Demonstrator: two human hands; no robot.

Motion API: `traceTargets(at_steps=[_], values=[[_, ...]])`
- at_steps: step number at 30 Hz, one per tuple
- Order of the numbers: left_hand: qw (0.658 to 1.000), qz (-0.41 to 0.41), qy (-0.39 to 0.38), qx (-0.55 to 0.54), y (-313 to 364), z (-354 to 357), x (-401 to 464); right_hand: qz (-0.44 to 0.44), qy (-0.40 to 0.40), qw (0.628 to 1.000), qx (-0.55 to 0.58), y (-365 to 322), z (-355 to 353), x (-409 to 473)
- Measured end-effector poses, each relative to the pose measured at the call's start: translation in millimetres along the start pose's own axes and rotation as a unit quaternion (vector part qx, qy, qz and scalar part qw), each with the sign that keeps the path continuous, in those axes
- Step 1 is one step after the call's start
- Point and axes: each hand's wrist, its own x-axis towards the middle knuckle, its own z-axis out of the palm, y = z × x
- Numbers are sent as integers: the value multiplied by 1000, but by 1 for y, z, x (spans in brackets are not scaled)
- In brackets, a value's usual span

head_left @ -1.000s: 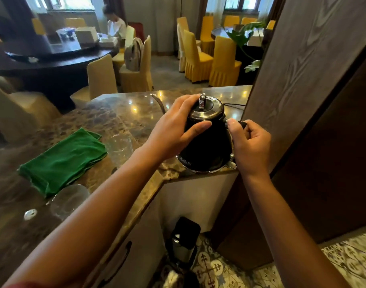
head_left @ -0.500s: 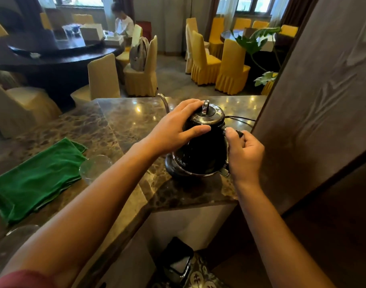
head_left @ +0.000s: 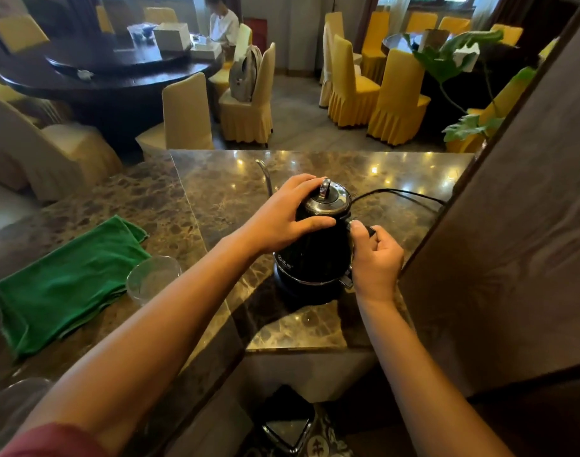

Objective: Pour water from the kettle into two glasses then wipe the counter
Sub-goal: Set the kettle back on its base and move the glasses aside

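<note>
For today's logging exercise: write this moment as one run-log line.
left hand on kettle | right hand on handle | glass unfilled | cloth untouched

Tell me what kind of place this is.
Probably a restaurant or banquet hall: round dining tables ringed by cloth-covered chairs, seen from a marble counter with a kettle.

Dining room. Dark round table (head_left: 117, 77) far left, cream-covered chairs (head_left: 186, 117) around it. Yellow-covered chairs (head_left: 397, 97) far right. Grey floor (head_left: 295, 123). Leafy plant (head_left: 453, 61) beside wood-grain wall panel (head_left: 513, 225).
</note>
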Motion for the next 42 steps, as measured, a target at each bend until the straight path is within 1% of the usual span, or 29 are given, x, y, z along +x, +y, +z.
traceTargets(at_steps=[8, 15, 19, 32, 42], values=[[999, -19, 23, -20, -5, 9, 1, 5, -16, 1000, -20, 4, 1, 11], [998, -17, 42, -40, 4, 21, -3, -1, -24, 999, -34, 2, -13, 13], [998, -19, 54, -37, 2, 19, -8, -1, -45, 998, -38, 1, -11, 12], [998, -30, 48, -30, -4, 34, -19, 27, -60, 997, -37, 14, -16, 0], [998, -35, 43, -15, -2, 34, -22, 17, -67, 996, -61, 8, -17, -5]])
